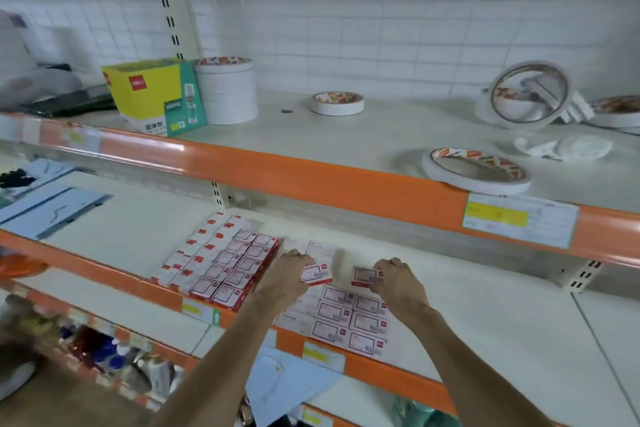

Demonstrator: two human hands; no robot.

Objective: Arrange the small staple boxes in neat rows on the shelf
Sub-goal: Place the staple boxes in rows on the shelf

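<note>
Left hand, right hand: seemingly one staple box per grip

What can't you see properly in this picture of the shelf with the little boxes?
All in the head view:
- Print on the left-hand box and right-hand box: too small and blurred.
- Laid-out rows: partly covered by the left hand and right hand.
- Price label: writing blurred.
- Tape roll at the right: cut off by the edge.
- Lowest shelf goods: motion blur.
</note>
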